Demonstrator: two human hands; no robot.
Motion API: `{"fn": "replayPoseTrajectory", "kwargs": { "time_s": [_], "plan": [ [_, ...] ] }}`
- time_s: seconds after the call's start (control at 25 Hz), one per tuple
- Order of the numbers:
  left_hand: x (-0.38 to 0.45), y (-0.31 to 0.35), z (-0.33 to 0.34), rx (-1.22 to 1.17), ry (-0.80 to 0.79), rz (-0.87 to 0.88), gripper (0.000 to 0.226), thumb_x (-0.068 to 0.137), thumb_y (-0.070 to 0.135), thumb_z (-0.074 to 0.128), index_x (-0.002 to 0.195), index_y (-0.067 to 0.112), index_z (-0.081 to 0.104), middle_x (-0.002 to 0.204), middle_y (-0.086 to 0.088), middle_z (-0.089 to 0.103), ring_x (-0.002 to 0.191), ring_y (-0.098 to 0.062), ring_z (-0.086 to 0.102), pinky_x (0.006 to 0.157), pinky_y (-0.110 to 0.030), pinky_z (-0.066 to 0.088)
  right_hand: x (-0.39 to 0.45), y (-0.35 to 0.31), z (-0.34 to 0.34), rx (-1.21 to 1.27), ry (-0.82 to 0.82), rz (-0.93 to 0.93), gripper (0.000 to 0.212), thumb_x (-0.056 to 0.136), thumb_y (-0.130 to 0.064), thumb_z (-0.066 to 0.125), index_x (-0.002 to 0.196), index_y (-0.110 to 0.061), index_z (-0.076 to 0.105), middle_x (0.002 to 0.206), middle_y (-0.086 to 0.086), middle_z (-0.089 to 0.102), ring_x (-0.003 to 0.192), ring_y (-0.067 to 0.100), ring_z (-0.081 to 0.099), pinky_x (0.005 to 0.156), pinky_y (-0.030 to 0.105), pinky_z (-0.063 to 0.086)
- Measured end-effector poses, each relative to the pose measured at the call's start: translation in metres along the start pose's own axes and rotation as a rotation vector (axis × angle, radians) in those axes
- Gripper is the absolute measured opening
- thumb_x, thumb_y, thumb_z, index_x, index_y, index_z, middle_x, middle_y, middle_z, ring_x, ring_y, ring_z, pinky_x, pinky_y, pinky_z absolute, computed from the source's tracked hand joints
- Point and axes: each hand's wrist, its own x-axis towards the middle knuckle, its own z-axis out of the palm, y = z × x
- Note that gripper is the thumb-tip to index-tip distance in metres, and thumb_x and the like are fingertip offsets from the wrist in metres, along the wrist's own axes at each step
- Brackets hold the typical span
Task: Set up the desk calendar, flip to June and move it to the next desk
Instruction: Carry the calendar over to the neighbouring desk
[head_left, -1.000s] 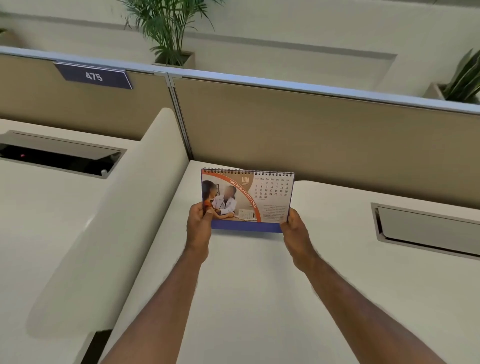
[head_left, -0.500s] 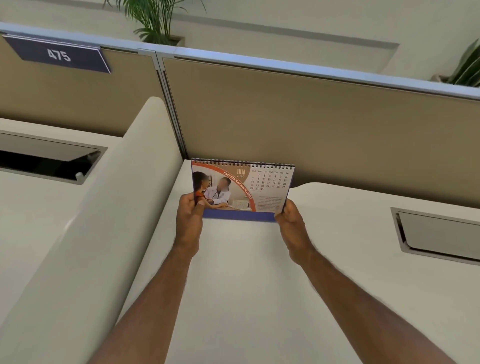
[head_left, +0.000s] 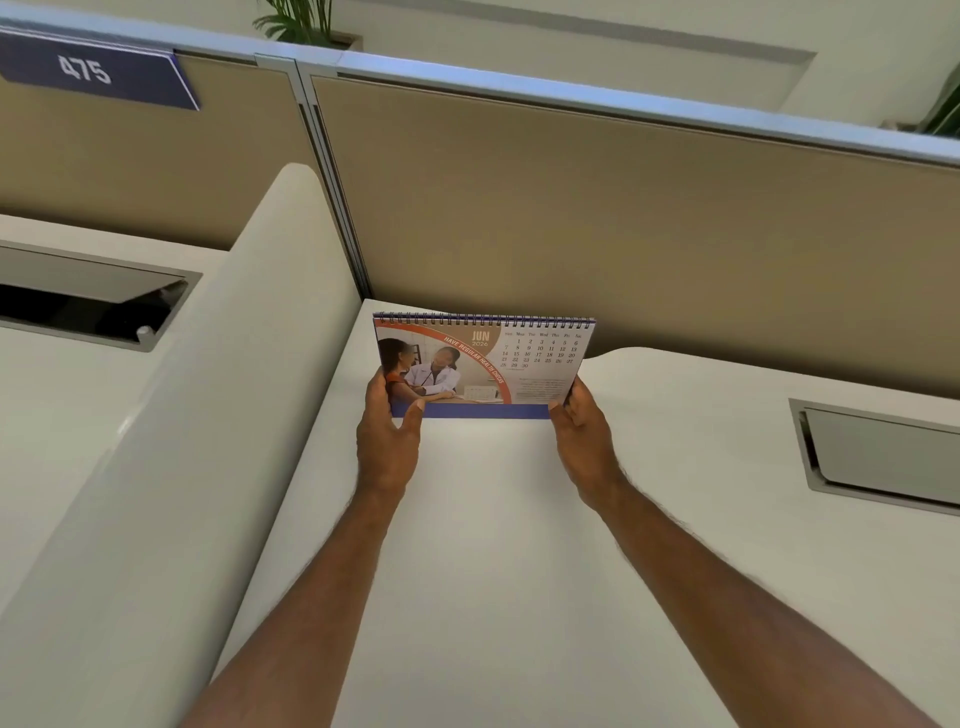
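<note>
calendar (head_left: 483, 364): on the counter (head_left: 493, 545), far left corner, just in front of the back partition (head_left: 623, 218)
left hand (head_left: 387, 441) / right hand (head_left: 584, 441): one at each bottom corner
side divider (head_left: 171, 441): left of the counter
hatch (head_left: 883, 452): set in the counter, off to the right
475 sign (head_left: 98, 70): up on the partition, far left

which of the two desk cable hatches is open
The left hatch on the desk under the 475 sign: its flap is tipped up over a dark opening. The right hatch lies shut.

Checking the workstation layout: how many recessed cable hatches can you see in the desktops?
2: an open cable hatch on the left desk, a closed cable hatch at right. Others may lie outside view.
</note>
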Motion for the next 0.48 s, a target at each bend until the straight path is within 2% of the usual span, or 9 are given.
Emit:
{"fn": "replayPoseTrajectory", "kwargs": {
  "time_s": [0.28,0.48],
  "plan": [
    [0.0006,0.0022,-0.001,0.031,-0.009,-0.003,0.066,0.095,0.021,0.069,0.152,0.02,0.036,0.15,-0.004,0.053,0.134,-0.025,0.055,0.101,-0.037,0.052,-0.0006,0.0022,0.003,-0.056,-0.009,0.035,0.053,0.105,-0.022,0.054,0.154,-0.022,0.036,0.15,0.002,0.053,0.133,0.027,0.054,0.111,0.047,0.048],
    [-0.0003,0.0053,-0.0017,0.063,0.025,-0.024,0.061,0.096,0.023,0.067,0.15,0.019,0.039,0.147,-0.007,0.056,0.131,-0.029,0.057,0.102,-0.046,0.052,-0.0014,0.0025,0.002,-0.069,0.025,0.039,0.051,0.104,-0.023,0.057,0.151,-0.02,0.04,0.148,0.003,0.055,0.129,0.027,0.055,0.109,0.044,0.05]
  ]
}}
